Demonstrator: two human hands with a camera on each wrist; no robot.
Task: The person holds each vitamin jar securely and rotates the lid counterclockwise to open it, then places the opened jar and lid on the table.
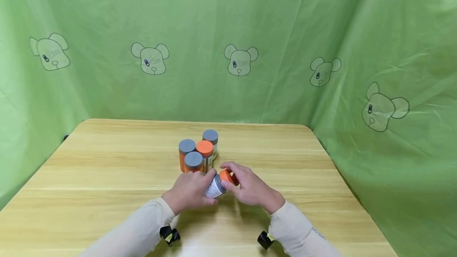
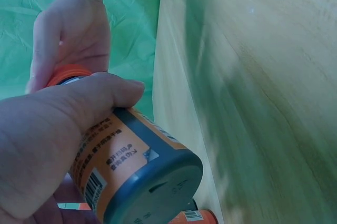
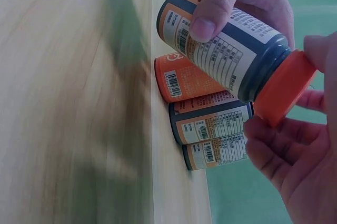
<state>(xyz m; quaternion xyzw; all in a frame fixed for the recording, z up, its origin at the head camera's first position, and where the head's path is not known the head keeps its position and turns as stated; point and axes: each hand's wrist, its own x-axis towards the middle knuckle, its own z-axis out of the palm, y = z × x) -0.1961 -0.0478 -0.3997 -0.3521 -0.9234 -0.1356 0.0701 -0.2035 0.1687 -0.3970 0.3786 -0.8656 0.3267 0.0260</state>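
A dark grey bottle (image 3: pixel 221 45) with a printed label lies tilted between both hands, above the table. My left hand (image 1: pixel 191 191) grips its body, the thumb across the label in the left wrist view. On its neck sits an orange lid (image 3: pixel 284 87), which the fingers and thumb of my right hand (image 1: pixel 253 187) pinch at the rim. Whether the lid is threaded on or loose cannot be seen. Just beyond the left hand stand an orange bottle with a grey lid (image 1: pixel 193 160) and a grey bottle with an orange lid (image 1: pixel 205 148).
Two more grey-lidded bottles stand in the same group, an orange bottle (image 1: pixel 182 162) at left and a grey-lidded bottle (image 1: pixel 210 136) at the back. They rest on a wooden table (image 1: pixel 107 162). A green curtain (image 1: pixel 200 98) hangs behind it and along the sides.
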